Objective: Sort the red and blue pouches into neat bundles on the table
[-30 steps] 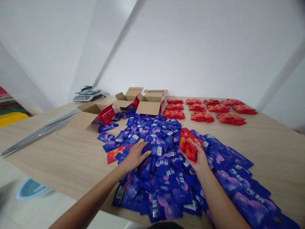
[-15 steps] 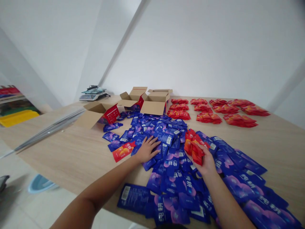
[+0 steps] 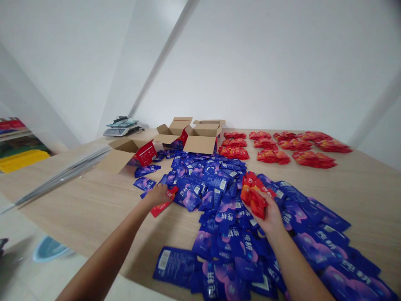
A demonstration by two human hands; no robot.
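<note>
My left hand (image 3: 157,194) is over a single red packet (image 3: 161,207) left of the blue heap, with its fingers curled down and closed on the packet's upper part. The fingertips are partly hidden. In my right hand (image 3: 270,214) is a small bunch of red packets (image 3: 254,195), held upright-tilted above the pile. Blue packets (image 3: 216,179) with purple fruit prints and white lettering spread in a loose heap between and in front of both hands. More blue packets (image 3: 316,242) lie beside my right forearm.
Red packets lie in several stacked bundles (image 3: 272,156) at the back right. Opened cartons (image 3: 200,144) stand behind the heap, another carton (image 3: 117,161) to their left. A scale (image 3: 120,128) and long thin strips (image 3: 69,173) are farther left. A blue basin (image 3: 52,248) sits on the floor.
My left hand has moved left from the blue heap to the lone red packet and closed on it. My right hand stays almost in place with its bunch.
</note>
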